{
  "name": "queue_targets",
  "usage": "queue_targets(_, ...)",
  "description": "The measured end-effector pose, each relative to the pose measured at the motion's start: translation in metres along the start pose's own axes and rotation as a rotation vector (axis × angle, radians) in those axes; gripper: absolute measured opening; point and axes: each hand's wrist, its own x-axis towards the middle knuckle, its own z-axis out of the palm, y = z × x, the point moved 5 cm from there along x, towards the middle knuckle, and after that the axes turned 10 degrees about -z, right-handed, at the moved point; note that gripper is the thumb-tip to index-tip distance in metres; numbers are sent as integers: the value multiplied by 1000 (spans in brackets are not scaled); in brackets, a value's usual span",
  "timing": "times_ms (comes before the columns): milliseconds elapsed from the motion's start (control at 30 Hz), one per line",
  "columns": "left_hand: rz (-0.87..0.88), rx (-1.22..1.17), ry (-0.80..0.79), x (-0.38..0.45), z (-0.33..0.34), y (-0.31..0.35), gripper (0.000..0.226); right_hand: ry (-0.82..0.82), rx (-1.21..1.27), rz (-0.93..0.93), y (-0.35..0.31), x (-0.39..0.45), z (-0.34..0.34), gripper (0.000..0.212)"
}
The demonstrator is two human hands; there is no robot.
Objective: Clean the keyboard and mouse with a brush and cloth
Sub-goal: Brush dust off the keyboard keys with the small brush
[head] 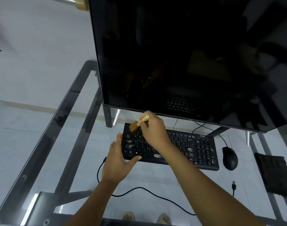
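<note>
A black keyboard (193,149) lies on the glass desk (41,144), with pale dust patches on several keys. My right hand (153,130) grips a small brush (137,123) by its pale wooden handle; the brown bristles touch the keyboard's far left corner. My left hand (117,159) rests on the keyboard's left end, fingers straight along the side and thumb on the front edge. A black mouse (230,158) sits just right of the keyboard. A dark folded cloth (276,173) lies further right, near the desk's edge.
A large dark monitor (188,59) stands right behind the keyboard, its lower edge close above my right hand. A black cable (139,189) loops across the glass in front of the keyboard, and a loose USB plug (234,186) lies at the right. My feet show below the glass.
</note>
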Motion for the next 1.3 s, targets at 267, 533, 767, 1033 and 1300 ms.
queue_targets(267,22,14,15,0,-1,1,108,67,6,71,19,0,-25,9)
queue_targets(533,22,3,15,1,-1,2,106,56,117,165,37,-8,-45,10)
queue_targets(767,9,22,4,2,1,1,107,174,-10,48,36,-20,-51,18)
queue_targets(1033,-4,7,-7,2,0,-1,106,233,-40,14,40,-29,-64,9)
queue_targets(1300,-22,16,-13,3,3,-4,106,189,-38,43,48,-34,-70,10)
